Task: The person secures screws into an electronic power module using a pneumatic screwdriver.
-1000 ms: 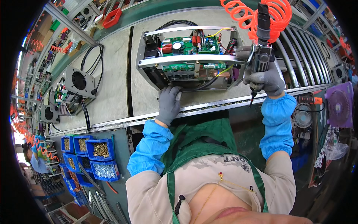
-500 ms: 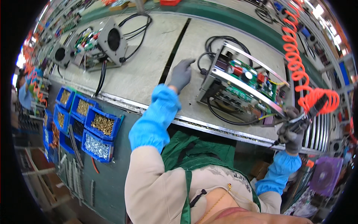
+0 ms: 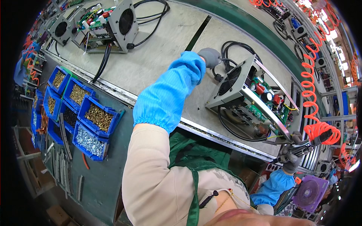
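Note:
My left hand (image 3: 210,58), in a grey glove and blue sleeve cover, is closed at a loop of black power cable (image 3: 215,71) beside the open metal unit. The curled fingers mostly hide their grip. The unit (image 3: 260,98) has a grey end panel with a black fan (image 3: 230,80), side rails and green circuit boards. At its near right corner, my gloved right hand (image 3: 290,159) is closed around an air screwdriver (image 3: 301,149). An orange coiled hose (image 3: 311,130) runs up from that tool.
Another open fan unit (image 3: 109,30) with black cables stands farther left on the metal bench (image 3: 166,49). Blue bins (image 3: 98,116) of brass screws and silver fasteners sit at the left, near metal strips (image 3: 62,169). A purple fan (image 3: 310,193) is at the lower right.
My left hand has reached farther forward and right to the cable, its fingers now curled rather than stretched out. The right hand keeps the screwdriver by the unit's corner. The view has shifted.

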`<state>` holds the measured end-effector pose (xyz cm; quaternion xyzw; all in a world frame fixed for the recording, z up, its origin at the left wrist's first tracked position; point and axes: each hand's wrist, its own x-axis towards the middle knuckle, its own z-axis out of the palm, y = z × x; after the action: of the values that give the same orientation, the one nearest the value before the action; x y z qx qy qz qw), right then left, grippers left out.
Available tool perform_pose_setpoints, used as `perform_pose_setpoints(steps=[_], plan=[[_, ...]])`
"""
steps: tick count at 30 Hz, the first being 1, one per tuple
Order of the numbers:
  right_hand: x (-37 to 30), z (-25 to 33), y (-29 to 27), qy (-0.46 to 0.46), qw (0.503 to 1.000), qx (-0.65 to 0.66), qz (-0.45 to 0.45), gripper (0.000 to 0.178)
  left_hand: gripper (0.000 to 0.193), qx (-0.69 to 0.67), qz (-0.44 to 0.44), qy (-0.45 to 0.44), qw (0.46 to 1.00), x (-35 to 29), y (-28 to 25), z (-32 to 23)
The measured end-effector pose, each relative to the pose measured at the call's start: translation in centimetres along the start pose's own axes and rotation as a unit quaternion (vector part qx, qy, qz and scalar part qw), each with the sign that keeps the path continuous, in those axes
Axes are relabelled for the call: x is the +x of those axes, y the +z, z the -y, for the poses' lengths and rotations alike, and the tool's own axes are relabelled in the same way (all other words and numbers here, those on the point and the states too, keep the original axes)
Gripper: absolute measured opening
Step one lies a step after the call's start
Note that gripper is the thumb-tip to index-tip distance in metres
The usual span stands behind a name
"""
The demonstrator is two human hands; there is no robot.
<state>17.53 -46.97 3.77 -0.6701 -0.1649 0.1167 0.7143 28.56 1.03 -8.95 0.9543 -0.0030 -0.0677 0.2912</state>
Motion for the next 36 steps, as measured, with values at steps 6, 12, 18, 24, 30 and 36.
perform_pose_setpoints(steps=[6,12,18,24,30,36], plan=[[0.0,-0.2,0.2,-0.011,1.000,0.019,0.009,0.076,0.035,-0.189,-0.088,-0.066,0.976,-1.6,6.6,1.8],[0.0,0.0,1.0,-0.027,1.000,-0.011,-0.011,0.078,0.029,-0.077,-0.133,-0.076,0.985,-1.0,5.1,1.6],[0.2,-0.2,1.1,-0.037,0.999,0.011,-0.009,0.073,0.028,-0.398,-0.151,-0.134,0.895,-5.8,7.6,-0.7],[-0.2,0.4,1.4,-0.011,0.999,-0.008,-0.044,0.071,0.028,-0.339,-0.300,-0.048,0.890,-16.9,10.7,-5.4],[0.1,0.5,1.4,-0.018,1.000,-0.009,-0.002,0.080,0.030,-0.040,-0.201,0.275,0.939,-20.5,10.4,-9.9],[0.3,0.7,1.1,0.008,0.998,0.054,0.002,0.085,0.023,-0.013,-0.145,0.287,0.947,-18.7,10.8,-13.0]])
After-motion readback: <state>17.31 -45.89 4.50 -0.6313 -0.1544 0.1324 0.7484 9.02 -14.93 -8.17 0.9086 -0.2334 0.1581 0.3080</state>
